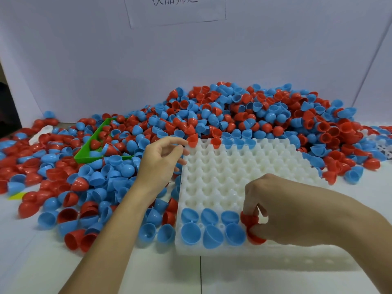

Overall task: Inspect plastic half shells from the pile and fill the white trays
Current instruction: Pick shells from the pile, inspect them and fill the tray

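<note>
A: L hand (161, 160)?
B: Over the tray's left edge, fingers loosely curled. Thumb + forefinger pinch a red half shell (193, 140) by its rim, right at the far-left corner of the white tray (222, 177).

A: R hand (282, 211)?
B: At the tray's near edge, fingers curled down round red half shells (251, 224). One shows up by the fingertips, another below, under the palm. Can't tell if they're nested or separate; fingers hide most of them.

A: Any writing?
B: Sheet of paper (176, 9) taped on the white back wall (84, 60), printed characters cut off by the top of the frame. Can't read them.

A: Tray?
B: White moulded, rows of round pockets w/ bumps between, lying flat on the white tabletop (127, 272). Near-left pockets hold six blue half shells (210, 228), two rows of three, open side up. Far row: one red shell (216, 142) seated, then abt three blue ones (238, 143) to its right. Middle pockets bare.

A: Pile?
B: Big heap of red and blue half shells (244, 111) behind the tray, vs the back wall, spilling left and right across the tabletop. Smooth, egg-shaped cups, some open side up, some dome up, a few pairs stuck together red-in-blue. Green tray (84, 153) half buried in the left spread, shells in it and round it. Another white tray edge (385, 149) pokes out far right under the shells. Small yellow bit (18, 196) on the tabletop at far left, too blurred to ID.
</note>
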A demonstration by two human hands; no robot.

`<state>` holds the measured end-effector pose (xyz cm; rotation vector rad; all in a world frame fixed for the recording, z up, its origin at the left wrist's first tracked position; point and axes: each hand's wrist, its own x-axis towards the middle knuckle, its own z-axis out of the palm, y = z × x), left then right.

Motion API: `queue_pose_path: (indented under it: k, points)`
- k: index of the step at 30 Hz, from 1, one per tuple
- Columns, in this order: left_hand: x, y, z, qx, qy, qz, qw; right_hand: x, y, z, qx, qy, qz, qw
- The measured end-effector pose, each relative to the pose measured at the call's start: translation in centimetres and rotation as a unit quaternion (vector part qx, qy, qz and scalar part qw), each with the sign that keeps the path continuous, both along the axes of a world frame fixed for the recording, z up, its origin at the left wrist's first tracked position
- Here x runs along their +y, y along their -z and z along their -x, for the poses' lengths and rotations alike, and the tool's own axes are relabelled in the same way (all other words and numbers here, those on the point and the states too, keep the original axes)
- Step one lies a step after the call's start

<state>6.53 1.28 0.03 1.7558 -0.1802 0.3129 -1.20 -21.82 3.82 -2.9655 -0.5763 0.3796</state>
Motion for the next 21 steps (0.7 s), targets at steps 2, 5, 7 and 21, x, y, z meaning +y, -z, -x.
queue_pose_path:
  k: [2, 5, 7, 21]
  points:
    - [0.0, 0.0, -0.1, 0.004, -0.003, 0.002, 1.0, -0.3, -0.1, -0.5, 0.001, -0.007, -0.012, 1.0]
    - [0.1, 0.0, -0.1, 0.006, -0.006, 0.001, 1.0, -0.7, -0.7, -0.8, -0.005, -0.015, -0.016, 1.0]
    - [0.1, 0.1, -0.2, 0.005, -0.009, 0.002, 1.0, -0.7, -1.9, -0.9, -0.002, -0.008, -0.022, 1.0]
    - [0.2, 0.5, -0.4, -0.013, -0.046, -0.005, 0.999, 3.6, -0.6, -17.3, -0.182, 0.081, -0.154, 0.968]
